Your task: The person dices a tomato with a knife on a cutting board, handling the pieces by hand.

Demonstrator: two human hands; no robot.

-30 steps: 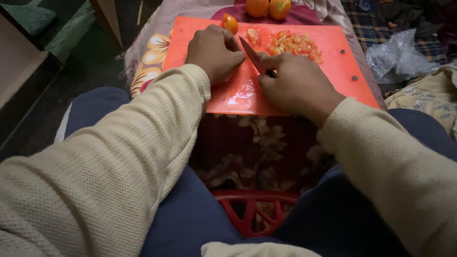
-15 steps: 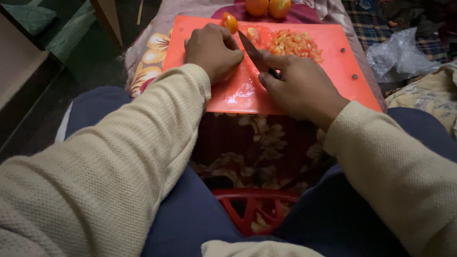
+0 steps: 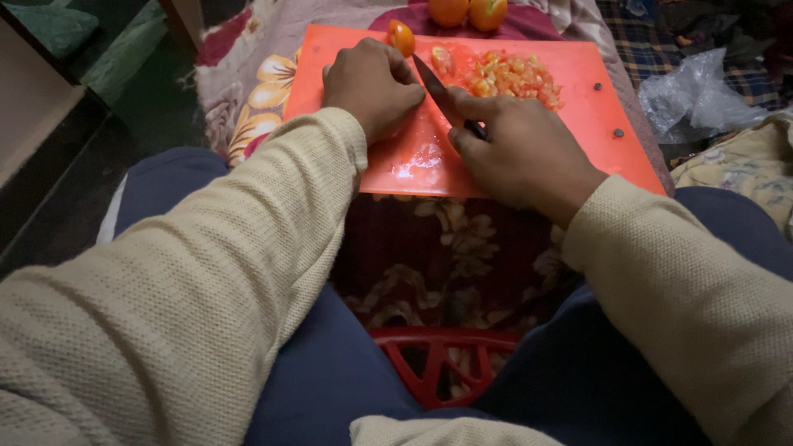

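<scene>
A crumpled clear plastic bag point(image 3: 692, 92) lies at the upper right, on a dark checked cloth point(image 3: 636, 41) beyond the right edge of the orange cutting board point(image 3: 529, 149). It is thin, glossy and creased. No labels, signs or screens show.

sleeves: both arms are covered by long sleeves of a cream, waffle-knit top, reaching to the wrists
cuffs: plain, same knit, sitting snug just behind the left hand point(image 3: 372, 83) and the right hand point(image 3: 516, 149)
hands: bare, no rings, watch or gloves visible
trousers: dark navy blue, smooth fabric, over both thighs
hem: a strip of the cream knit shows at the bottom edge
</scene>
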